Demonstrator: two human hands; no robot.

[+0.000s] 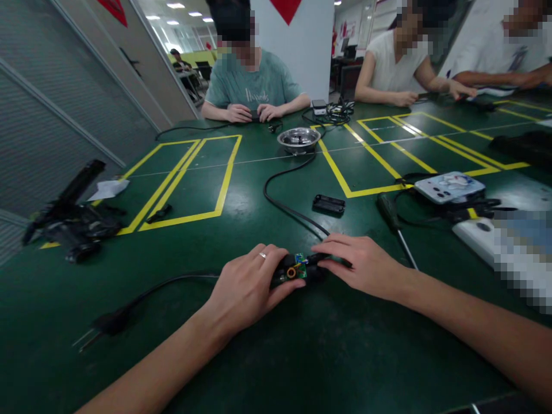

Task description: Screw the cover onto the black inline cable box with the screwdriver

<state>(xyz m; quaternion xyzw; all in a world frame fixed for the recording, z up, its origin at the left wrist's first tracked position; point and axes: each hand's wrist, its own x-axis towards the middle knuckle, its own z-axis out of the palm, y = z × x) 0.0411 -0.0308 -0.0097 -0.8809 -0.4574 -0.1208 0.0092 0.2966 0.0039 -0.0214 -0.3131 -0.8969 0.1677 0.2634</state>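
An opened black power adapter (pixel 297 270) with a green circuit board and a copper coil showing lies on the green table (pixel 276 345) in front of me. My left hand (pixel 248 284) grips its left end, fingers curled over it, a ring on one finger. My right hand (pixel 366 264) pinches its right end, where a black cable (pixel 284 201) runs away across the table. Another black cable leaves the left side and ends in a two-pin plug (pixel 107 325).
A black cover piece (pixel 328 204), a screwdriver (pixel 394 221), a phone (pixel 448 187) and a metal bowl (pixel 298 139) lie further out. Black parts (pixel 69 224) are piled at the left. Yellow tape marks rectangles. Three people sit at the far side, hands on the table.
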